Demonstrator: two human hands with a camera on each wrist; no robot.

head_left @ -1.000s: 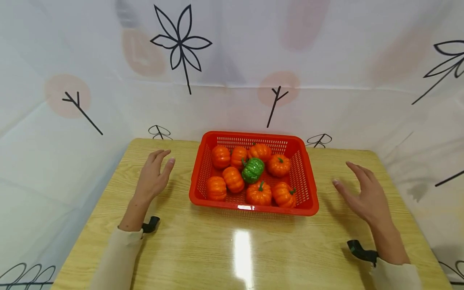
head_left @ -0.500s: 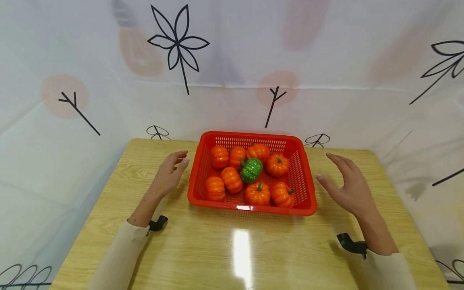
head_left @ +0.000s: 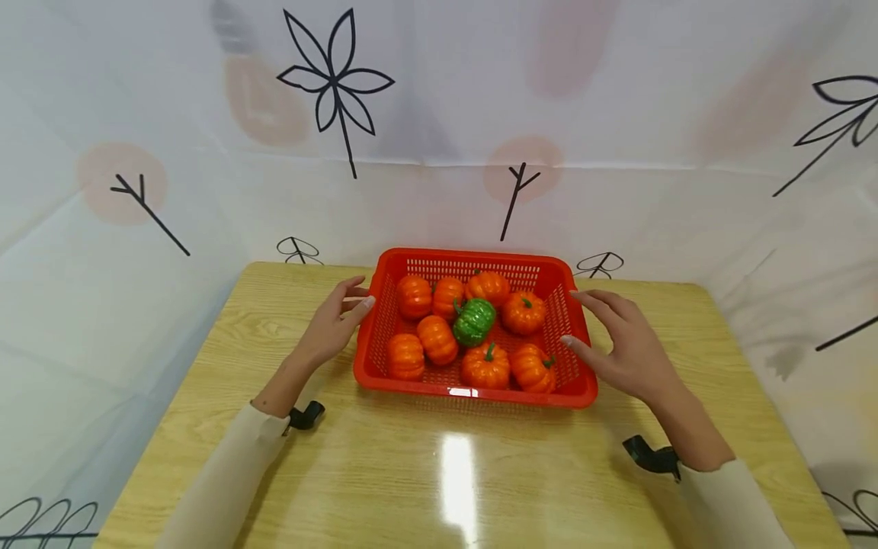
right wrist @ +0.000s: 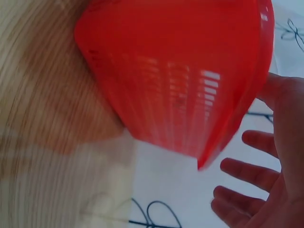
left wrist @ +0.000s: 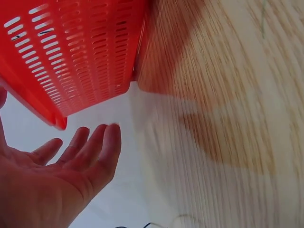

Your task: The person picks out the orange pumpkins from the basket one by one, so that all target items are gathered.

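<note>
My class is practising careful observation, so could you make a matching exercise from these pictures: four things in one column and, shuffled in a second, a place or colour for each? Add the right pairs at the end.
Things
1. green pumpkin
2. basket
3. left hand
4. patterned cloth

Descriptions
A. beside a short end of the basket
B. pale with black plant drawings, behind the table
C. among the orange pumpkins
D. red, with slotted walls

Right pairs
1-C
2-D
3-A
4-B
</note>
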